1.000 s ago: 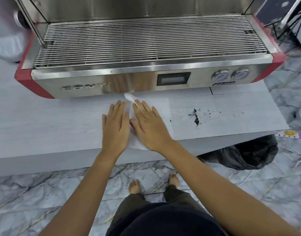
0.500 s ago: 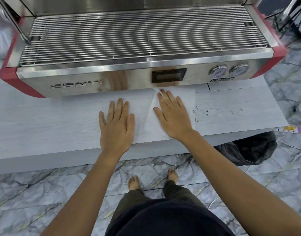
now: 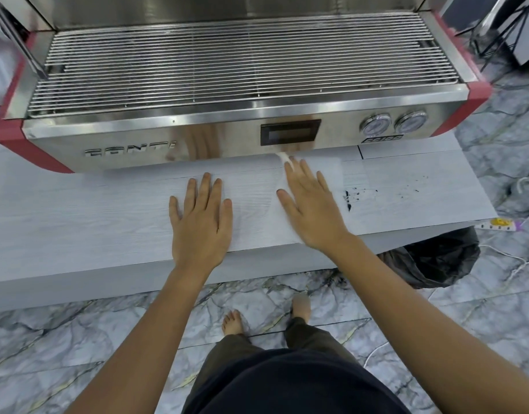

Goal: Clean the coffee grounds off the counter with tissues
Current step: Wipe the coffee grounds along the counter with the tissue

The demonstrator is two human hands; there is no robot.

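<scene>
A thin white tissue (image 3: 332, 171) lies flat on the pale wood-grain counter (image 3: 78, 210). My right hand (image 3: 312, 204) presses flat on it, fingers spread, its far corner curled up by my fingertips. Just right of the tissue's edge is a small dark clump of coffee grounds (image 3: 348, 200), with finer specks (image 3: 418, 186) scattered further right. My left hand (image 3: 202, 216) rests flat on the bare counter, fingers apart, holding nothing, a short gap left of the tissue.
A steel espresso machine (image 3: 227, 135) with red sides and a wire drip grate stands at the back of the counter. Below the counter's right end sits a black bin bag (image 3: 436, 258). A white power strip (image 3: 496, 224) and cables lie on the marble floor.
My right hand has slid the tissue to the right, away from my left hand. The grounds sit gathered in a clump at the tissue's right edge. My left hand stays flat.
</scene>
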